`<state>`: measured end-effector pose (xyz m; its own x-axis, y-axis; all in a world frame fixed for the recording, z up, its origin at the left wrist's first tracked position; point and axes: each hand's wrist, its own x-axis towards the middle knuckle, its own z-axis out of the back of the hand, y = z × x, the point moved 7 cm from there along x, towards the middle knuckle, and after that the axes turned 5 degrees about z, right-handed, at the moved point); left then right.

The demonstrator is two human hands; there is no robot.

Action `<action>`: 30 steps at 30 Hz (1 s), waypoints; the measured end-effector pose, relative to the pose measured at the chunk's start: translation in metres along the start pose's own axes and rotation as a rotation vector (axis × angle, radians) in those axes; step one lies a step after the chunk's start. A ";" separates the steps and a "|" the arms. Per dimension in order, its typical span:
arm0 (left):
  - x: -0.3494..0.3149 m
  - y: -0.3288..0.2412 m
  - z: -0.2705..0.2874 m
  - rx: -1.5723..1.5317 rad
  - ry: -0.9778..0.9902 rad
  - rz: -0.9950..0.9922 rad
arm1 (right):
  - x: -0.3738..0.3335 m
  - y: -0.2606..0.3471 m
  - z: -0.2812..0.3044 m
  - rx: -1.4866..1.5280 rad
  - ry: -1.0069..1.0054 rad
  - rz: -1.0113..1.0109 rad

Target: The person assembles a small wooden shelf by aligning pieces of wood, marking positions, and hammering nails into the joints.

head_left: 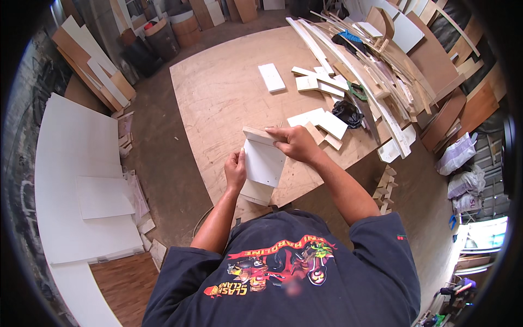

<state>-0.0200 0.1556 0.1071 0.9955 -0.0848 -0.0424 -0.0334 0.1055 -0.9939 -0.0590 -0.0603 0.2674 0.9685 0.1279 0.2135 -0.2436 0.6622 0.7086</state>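
Holding a white board (264, 163) over the table

The board is tilting above the near side of the wooden table (210, 103), a wooden strip (255, 134) running along its far edge. My left hand (235, 170) is pinching the board's left edge; my right hand (297, 144) is pinching the strip's right end. Beyond, a white block (271, 78) is lying left of other offcuts (321, 82).

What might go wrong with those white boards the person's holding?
The white flat boards with pale edges might slip, since the left hand and right hand seem to hold them near the edges. Also, a long white wooden strip sticks out past the broad tan plywood table, so someone might bump it.
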 end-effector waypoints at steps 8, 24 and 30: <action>0.002 0.003 -0.001 0.002 0.005 -0.003 | 0.003 -0.003 0.000 -0.009 0.035 -0.017; 0.017 -0.020 -0.072 -0.295 0.783 0.389 | -0.028 -0.049 0.020 -0.130 -0.010 0.032; -0.009 -0.007 -0.124 -0.540 0.944 0.585 | -0.073 -0.036 0.017 -0.322 0.160 0.194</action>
<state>-0.0394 0.0328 0.1015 0.3714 -0.8682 -0.3291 -0.7079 -0.0354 -0.7054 -0.1221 -0.1057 0.2379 0.9081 0.3695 0.1968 -0.4186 0.8084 0.4138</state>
